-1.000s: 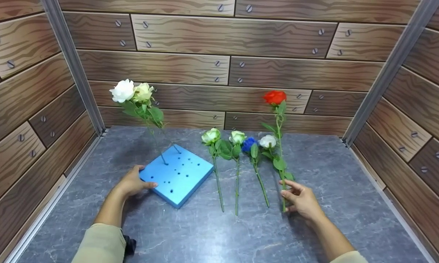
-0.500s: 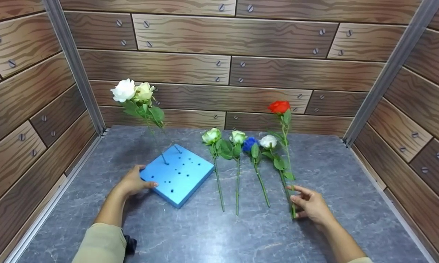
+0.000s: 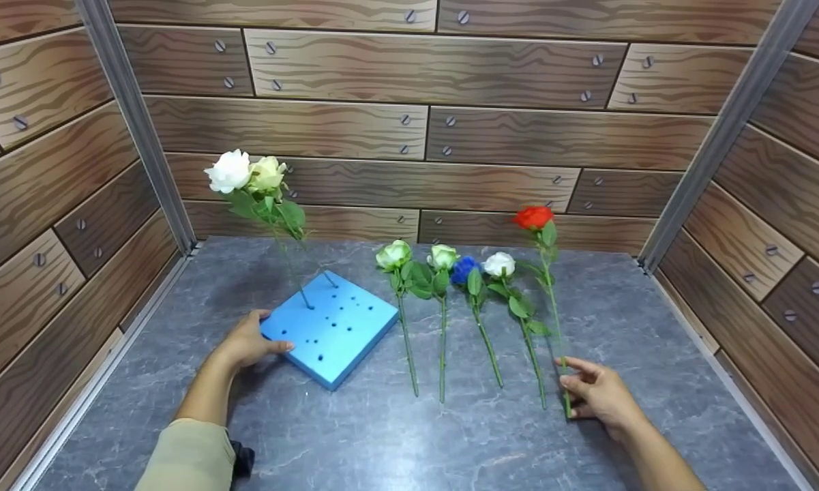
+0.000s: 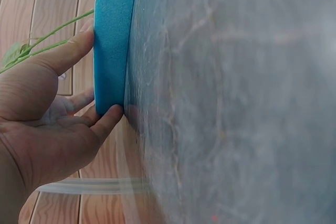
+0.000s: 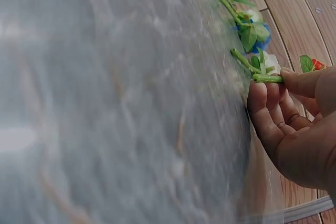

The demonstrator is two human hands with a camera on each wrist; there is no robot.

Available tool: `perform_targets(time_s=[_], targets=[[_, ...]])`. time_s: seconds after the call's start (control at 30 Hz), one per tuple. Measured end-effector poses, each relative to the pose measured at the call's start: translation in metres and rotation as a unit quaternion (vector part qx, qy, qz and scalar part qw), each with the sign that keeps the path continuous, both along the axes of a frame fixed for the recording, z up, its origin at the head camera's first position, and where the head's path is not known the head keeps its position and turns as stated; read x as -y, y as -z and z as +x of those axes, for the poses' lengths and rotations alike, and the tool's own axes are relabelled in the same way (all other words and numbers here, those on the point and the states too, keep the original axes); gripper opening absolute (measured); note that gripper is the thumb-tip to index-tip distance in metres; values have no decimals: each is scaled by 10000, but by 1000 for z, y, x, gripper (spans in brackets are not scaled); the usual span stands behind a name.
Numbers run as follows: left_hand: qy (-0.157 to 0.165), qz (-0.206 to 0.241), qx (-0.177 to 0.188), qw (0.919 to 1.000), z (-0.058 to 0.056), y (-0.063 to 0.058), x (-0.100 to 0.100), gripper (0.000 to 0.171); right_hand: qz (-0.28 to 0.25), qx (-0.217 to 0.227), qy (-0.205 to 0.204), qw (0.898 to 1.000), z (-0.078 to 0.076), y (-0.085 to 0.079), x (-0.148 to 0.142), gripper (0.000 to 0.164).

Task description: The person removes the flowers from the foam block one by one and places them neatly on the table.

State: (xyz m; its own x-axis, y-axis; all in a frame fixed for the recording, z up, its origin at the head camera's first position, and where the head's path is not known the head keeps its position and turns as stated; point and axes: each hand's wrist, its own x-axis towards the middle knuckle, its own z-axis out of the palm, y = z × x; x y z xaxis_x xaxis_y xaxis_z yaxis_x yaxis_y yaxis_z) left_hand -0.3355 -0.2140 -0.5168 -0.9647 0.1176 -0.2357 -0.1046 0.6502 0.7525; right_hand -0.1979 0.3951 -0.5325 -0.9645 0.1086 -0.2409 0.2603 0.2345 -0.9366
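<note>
My left hand (image 3: 249,341) holds a corner of the blue foam block (image 3: 358,344), thumb over its top and fingers along its side. Small holes dot the block's top. A white rose (image 3: 229,170) and a pale yellow rose (image 3: 267,174) stand in it. On the right, my right hand (image 3: 603,395) pinches the lower stem of a red rose (image 3: 534,217) between thumb and fingers, bloom pointing away. In the right wrist view the cut end of its stem (image 5: 268,78) pokes out past the thumb, close by the table surface.
Between block and right hand lie two pale green roses (image 3: 393,256), a blue rose (image 3: 464,270) and a white rose (image 3: 499,264), stems towards me. Wood-patterned panels (image 3: 354,68) wall in the grey marbled table (image 3: 395,450) at the back and both sides.
My right hand has moved right and nearer to me with the red rose, whose bloom has come lower. It now lies right of the white rose's stem. The left hand stays put.
</note>
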Motion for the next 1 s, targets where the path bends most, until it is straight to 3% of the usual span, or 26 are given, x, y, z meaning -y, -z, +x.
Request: perform_targets(time_s=[0.3, 0.67, 0.87, 1.0], targets=[[-6, 34, -2, 10000, 1, 0, 1, 107, 72, 191, -69, 9998, 5, -1, -15, 55], [-27, 24, -24, 10000, 0, 0, 0, 107, 214, 438, -474, 9977, 8, -5, -27, 58], [-29, 63, -27, 10000, 0, 1, 0, 106, 493, 566, -621, 9952, 9, -8, -30, 53], [2, 51, -52, 10000, -1, 1, 1, 105, 614, 715, -514, 9942, 8, -10, -29, 49]])
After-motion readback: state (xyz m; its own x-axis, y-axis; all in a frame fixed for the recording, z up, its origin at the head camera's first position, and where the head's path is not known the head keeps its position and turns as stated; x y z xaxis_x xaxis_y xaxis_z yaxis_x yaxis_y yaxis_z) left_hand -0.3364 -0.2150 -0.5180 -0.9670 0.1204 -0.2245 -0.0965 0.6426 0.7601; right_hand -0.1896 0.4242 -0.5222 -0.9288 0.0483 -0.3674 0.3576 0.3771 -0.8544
